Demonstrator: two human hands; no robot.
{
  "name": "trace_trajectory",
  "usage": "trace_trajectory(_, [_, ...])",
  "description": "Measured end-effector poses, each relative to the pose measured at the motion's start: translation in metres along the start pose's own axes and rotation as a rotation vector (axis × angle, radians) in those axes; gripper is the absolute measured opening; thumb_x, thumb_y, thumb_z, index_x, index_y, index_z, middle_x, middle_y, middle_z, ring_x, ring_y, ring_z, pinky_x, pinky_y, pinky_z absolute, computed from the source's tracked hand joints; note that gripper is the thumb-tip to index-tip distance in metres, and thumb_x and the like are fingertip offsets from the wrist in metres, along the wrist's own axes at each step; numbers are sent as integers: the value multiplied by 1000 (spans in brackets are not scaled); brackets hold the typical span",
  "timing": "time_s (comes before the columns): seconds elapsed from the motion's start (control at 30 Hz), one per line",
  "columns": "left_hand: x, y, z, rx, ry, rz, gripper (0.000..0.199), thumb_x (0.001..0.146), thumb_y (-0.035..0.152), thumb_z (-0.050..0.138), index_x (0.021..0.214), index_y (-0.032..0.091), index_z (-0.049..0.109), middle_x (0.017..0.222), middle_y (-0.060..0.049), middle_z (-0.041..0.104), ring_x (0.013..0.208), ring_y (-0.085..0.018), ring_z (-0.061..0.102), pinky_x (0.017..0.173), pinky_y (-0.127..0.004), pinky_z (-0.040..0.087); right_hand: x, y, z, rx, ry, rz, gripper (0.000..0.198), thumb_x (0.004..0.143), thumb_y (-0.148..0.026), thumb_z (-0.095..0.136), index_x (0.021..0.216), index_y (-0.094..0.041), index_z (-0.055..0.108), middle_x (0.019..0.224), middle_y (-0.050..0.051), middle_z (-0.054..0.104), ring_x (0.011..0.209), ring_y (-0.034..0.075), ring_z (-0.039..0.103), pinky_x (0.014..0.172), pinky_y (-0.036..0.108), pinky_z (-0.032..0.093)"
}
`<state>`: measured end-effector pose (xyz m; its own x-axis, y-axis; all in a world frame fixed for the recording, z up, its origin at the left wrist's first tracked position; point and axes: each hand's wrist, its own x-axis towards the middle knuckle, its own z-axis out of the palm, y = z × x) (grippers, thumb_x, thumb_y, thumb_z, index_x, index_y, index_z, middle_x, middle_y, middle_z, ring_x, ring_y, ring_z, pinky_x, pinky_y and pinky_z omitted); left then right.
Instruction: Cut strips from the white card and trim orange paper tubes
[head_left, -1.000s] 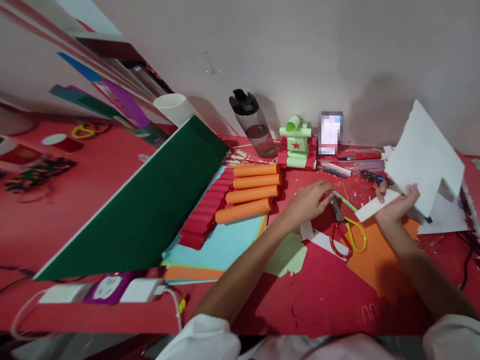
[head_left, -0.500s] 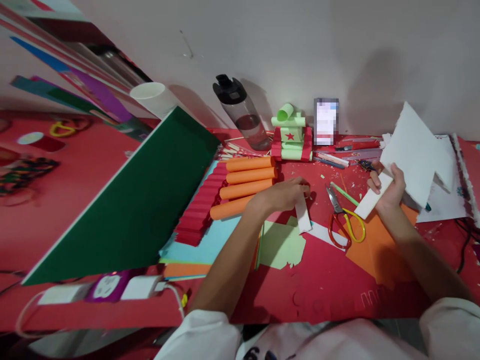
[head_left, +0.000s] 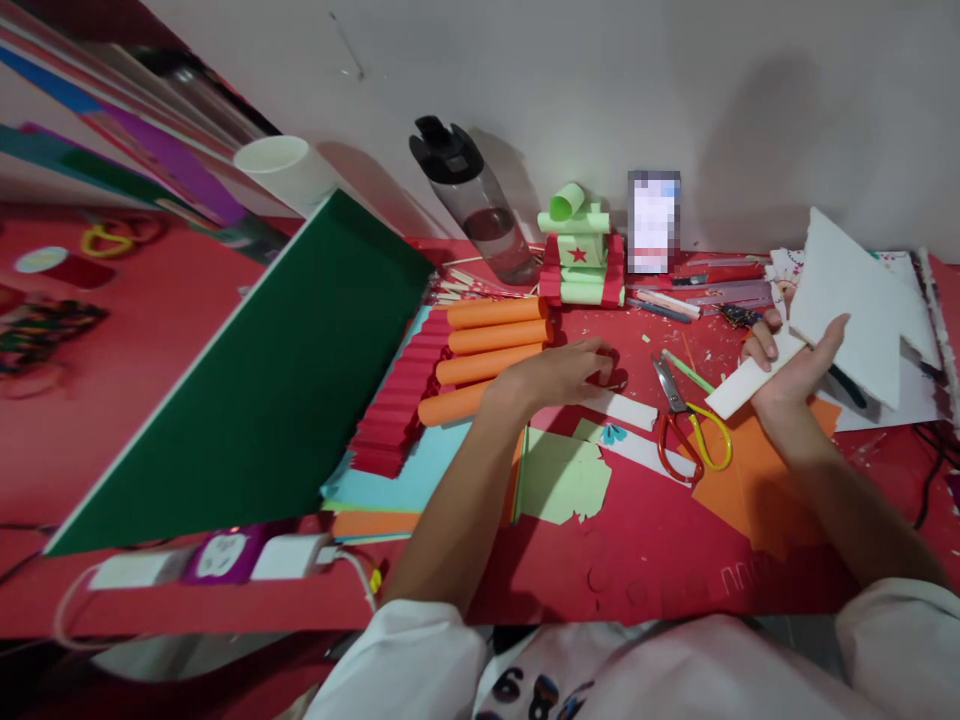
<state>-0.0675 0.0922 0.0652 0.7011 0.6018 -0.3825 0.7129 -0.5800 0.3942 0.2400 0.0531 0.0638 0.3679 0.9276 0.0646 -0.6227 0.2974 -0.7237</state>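
Observation:
My right hand [head_left: 791, 380] is wrapped round a white foam-board strip [head_left: 754, 380], its fingers over the strip and its thumb stretched out. Just behind that thumb is a larger, rough-edged white foam-board piece [head_left: 851, 310]; I cannot tell whether they touch. My left hand [head_left: 574, 375] hovers low over the red tabletop with fingers loosely curved and apart. By its fingertips a second white strip [head_left: 626, 410] lies flat. Below that is a white strip with a blue print [head_left: 652, 452], partly under scissors [head_left: 682, 415] with red and yellow handles.
Several orange paper rolls [head_left: 491, 370] lie on pleated red paper [head_left: 394, 420]. A dark green board [head_left: 262, 400] leans at the left. Behind stand a water bottle [head_left: 487, 220], a green-and-red paper model [head_left: 581, 250] and a phone [head_left: 652, 220]. Orange paper [head_left: 750, 490] lies near my right forearm.
The strip at my left hand has gone from hanging at the fingers to lying flat, uncovering the blue print. My right thumb has stretched out, and the large foam piece has shifted right.

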Motion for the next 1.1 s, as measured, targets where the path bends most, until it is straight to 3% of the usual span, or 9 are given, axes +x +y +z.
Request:
trace_trajectory(0.13, [-5, 5, -6, 41, 6, -40, 18, 98, 22, 58, 113, 18, 69, 135, -12, 63, 110, -23, 67, 83, -29, 47, 6, 6, -6, -27, 113, 50, 35, 85, -55, 71, 86, -25, 53, 70, -5, 50, 45, 7, 23, 38, 25, 14])
trace_trajectory(0.27, [-6, 21, -10, 42, -99, -63, 28, 95, 30, 66, 121, 19, 64, 122, -10, 66, 101, -23, 65, 75, -29, 45, 7, 10, -13, 49, 185, 58, 37, 84, -60, 66, 85, -25, 53, 69, -4, 49, 46, 7, 22, 37, 24, 17])
trace_trajectory(0.37, [-1, 35, -5, 44, -160, -37, 41, 89, 30, 74, 127, 21, 62, 128, -11, 66, 109, -25, 65, 80, -29, 47, 5, 13, -13, 9, 130, 180, 39, 87, -63, 66, 86, -25, 55, 67, -5, 45, 46, 8, 23, 35, 23, 19])
trace_trajectory(0.5, [8, 51, 11, 83, -171, 38, 58, 82, 36, 83, 133, 20, 60, 138, -15, 63, 121, -32, 64, 95, -36, 50, 6, 9, -12, -23, 19, 393, 31, 90, -47, 75, 85, -25, 54, 64, -8, 40, 45, 8, 22, 33, 21, 21])
trace_trajectory(0.67, [11, 68, 25, 115, -154, 59, 65, 82, 23, 78, 143, 18, 56, 148, -18, 61, 136, -35, 60, 110, -41, 46, 3, -20, 2, 7, -89, 562, 31, 96, -32, 71, 77, -23, 49, 63, -8, 39, 45, 5, 20, 34, 16, 17])
trace_trajectory(0.8, [10, 74, 23, 100, -152, 40, 60, 85, 17, 69, 144, 17, 57, 148, -19, 64, 138, -35, 60, 114, -42, 45, 3, -47, 13, -4, -75, 473, 26, 103, -39, 62, 83, -23, 57, 61, -9, 37, 45, 6, 22, 36, 16, 17])
trace_trajectory(0.93, [11, 69, 21, 118, -170, 46, 50, 86, 7, 61, 135, 17, 62, 131, -18, 73, 120, -32, 70, 100, -40, 53, 11, -60, 15, -12, 24, 335, 13, 101, -32, 64, 92, -23, 62, 63, -9, 43, 48, 6, 28, 38, 16, 26])
trace_trajectory(1.1, [6, 56, 12, 60, -133, 38, 31, 94, 18, 58, 123, 23, 68, 124, -12, 76, 110, -27, 72, 83, -31, 51, 18, -57, 14, -130, 55, 393, 7, 92, -26, 68, 90, -25, 61, 69, -4, 55, 50, 8, 39, 36, 16, 26])
